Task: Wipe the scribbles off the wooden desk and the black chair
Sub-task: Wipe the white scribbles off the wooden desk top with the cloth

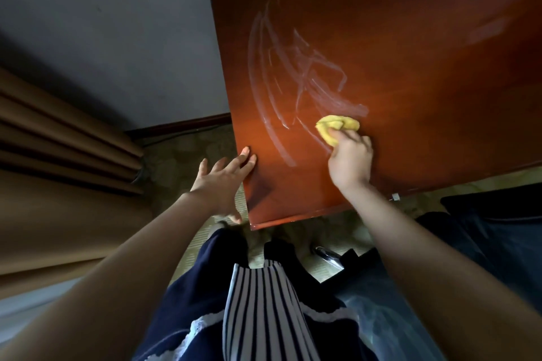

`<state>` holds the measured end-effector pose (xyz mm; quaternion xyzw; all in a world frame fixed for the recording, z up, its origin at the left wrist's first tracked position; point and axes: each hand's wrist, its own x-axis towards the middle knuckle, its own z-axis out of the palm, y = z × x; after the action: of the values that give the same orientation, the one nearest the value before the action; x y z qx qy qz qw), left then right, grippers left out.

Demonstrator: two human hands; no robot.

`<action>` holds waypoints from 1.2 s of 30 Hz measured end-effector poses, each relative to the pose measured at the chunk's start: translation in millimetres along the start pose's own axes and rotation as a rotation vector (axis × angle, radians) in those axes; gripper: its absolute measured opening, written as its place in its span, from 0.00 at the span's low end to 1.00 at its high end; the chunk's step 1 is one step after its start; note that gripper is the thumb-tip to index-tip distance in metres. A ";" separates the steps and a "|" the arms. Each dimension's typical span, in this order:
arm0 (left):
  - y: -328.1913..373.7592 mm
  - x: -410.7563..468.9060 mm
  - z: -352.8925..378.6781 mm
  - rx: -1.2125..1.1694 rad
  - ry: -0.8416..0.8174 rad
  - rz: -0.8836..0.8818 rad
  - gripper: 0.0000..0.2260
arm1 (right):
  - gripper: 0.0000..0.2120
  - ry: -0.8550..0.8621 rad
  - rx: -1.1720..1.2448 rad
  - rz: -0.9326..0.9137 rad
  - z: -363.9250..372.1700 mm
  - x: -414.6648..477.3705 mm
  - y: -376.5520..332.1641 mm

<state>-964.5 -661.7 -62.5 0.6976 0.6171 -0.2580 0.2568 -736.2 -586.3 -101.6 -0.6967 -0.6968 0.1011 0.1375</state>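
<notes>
White scribbles (293,73) cover the left half of the reddish wooden desk (425,82). My right hand (350,160) grips a crumpled yellow cloth (337,127) and presses it onto the desk at the lower right end of the scribbles. My left hand (225,179) lies spread at the desk's left edge, two fingertips resting on the top. The black chair (498,231) shows at the lower right, with whitish marks on its seat (378,319) beside my right forearm.
Brown curtains (64,155) hang at the left against a grey wall (117,23). Patterned floor (187,155) shows below the desk's left edge. A chrome chair part (327,255) lies under the desk's front edge, near my dark skirt.
</notes>
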 end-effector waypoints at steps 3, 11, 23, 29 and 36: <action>-2.0 -0.7 -2.0 -0.012 -0.024 0.005 0.60 | 0.23 -0.001 0.064 -0.134 13.4 -22.3 -33.0; 5.9 -0.7 -1.3 -0.027 -0.019 -0.017 0.53 | 0.18 0.009 0.162 -0.546 29.1 -91.7 -37.5; 7.6 1.6 2.8 -0.117 0.042 -0.040 0.47 | 0.23 -0.030 0.076 -0.720 -4.3 -65.9 71.6; 9.5 -0.9 1.7 -0.219 0.051 -0.057 0.46 | 0.23 -0.069 -0.009 -0.580 -27.6 -17.6 108.3; 17.4 -2.4 9.9 -0.168 0.157 -0.097 0.41 | 0.18 -0.094 -0.044 -0.335 -26.6 34.9 78.7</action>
<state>-947.9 -672.0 -67.4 0.6611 0.6878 -0.1620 0.2522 -652.9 -552.0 -100.9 -0.5680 -0.8109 0.0940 0.1043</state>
